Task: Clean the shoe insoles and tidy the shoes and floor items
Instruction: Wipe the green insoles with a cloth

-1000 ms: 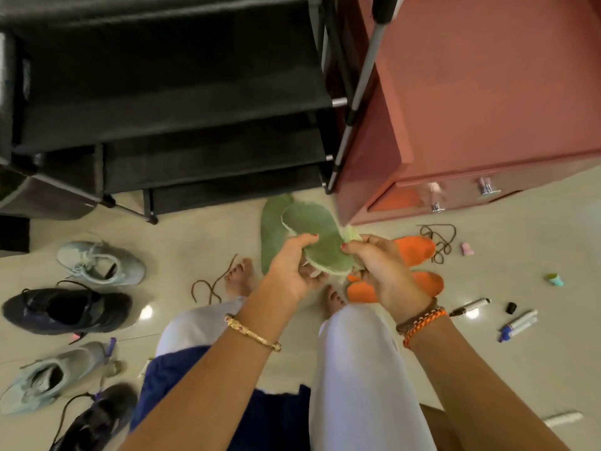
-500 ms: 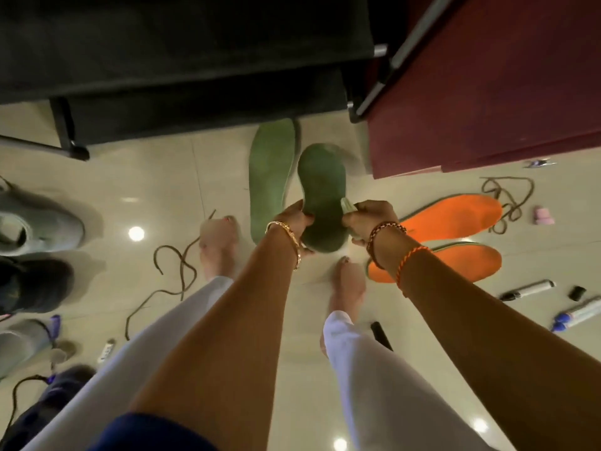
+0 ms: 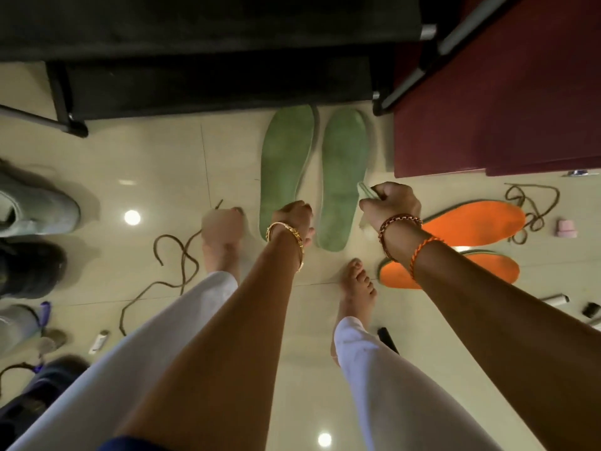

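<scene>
Two green insoles lie side by side on the tiled floor, the left one (image 3: 286, 164) and the right one (image 3: 341, 180), toes toward the black shoe rack (image 3: 195, 83). My left hand (image 3: 294, 219) is down at their heels, fingers curled against the heel edge of the right insole. To the right of that insole, my right hand (image 3: 388, 203) grips a pale green cloth (image 3: 366, 190). Two orange insoles (image 3: 471, 219) (image 3: 455, 271) lie further right, partly behind my right forearm.
Shoes line the left edge: a grey one (image 3: 32, 206), a black one (image 3: 26, 268), more below. Brown laces (image 3: 175, 265) (image 3: 527, 206) trail on the floor. A red cabinet (image 3: 504, 109) stands right of the rack. A pink item (image 3: 566, 228) and markers (image 3: 553, 301) lie far right.
The green insole that both hands held up has been lowered flat onto the floor beside the other one. My right hand has drawn off to the right with the cloth.
</scene>
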